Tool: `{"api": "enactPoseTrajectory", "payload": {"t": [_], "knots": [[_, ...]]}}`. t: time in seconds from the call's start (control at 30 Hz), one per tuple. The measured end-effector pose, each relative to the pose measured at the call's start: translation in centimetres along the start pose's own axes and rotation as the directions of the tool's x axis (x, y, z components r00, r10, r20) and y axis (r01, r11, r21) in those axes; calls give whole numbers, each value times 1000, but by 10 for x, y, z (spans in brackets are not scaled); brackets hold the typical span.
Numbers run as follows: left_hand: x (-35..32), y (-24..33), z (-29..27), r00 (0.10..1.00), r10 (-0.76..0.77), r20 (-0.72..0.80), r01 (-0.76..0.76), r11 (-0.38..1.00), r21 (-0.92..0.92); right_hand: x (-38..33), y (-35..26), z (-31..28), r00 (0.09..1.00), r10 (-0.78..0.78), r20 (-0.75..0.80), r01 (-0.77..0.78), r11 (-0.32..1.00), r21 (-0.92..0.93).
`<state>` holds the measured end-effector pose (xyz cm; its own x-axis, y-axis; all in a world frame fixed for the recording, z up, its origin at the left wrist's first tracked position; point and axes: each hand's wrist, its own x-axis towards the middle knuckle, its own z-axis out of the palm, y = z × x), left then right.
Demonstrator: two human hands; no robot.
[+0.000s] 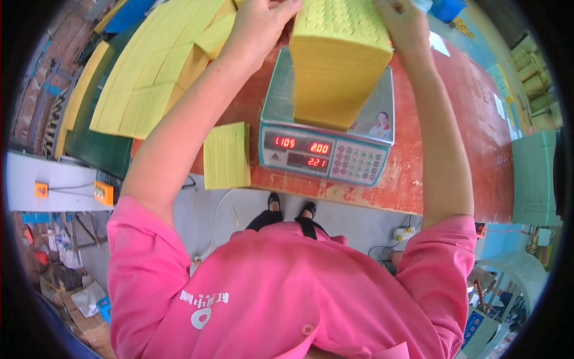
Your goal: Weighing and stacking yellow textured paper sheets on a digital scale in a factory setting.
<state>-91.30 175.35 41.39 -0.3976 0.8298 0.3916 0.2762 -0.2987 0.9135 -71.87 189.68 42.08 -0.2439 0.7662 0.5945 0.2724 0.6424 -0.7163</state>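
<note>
My left hand (260, 24) and right hand (403, 21) flat against the tall yellow paper stack (338, 66), fingers spread, stack upright on the scale (326, 152), small yellow pad (226, 157) beside it at the red table's (472, 131) edge.

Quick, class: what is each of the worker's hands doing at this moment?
Left hand: resting on the yellow stack on the scale; grip unclear.
Right hand: touching the stack's far side; grip unclear.
</note>
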Motion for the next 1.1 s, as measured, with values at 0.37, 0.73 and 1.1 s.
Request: {"api": "enactPoseTrajectory", "payload": {"t": [0.37,0.73,1.1], "knots": [[-81,-10,-78,955,-269,-128,268,963,-22,-71,-18,-35,987,154,-54,-129,939,319],[-102,-24,-136,939,-337,-63,333,941,-62,-130,-53,-31,965,211,-159,-133,908,397],[-95,-19,-138,951,-308,26,309,950,-47,-141,-70,-25,950,226,-214,-123,905,408]]}}
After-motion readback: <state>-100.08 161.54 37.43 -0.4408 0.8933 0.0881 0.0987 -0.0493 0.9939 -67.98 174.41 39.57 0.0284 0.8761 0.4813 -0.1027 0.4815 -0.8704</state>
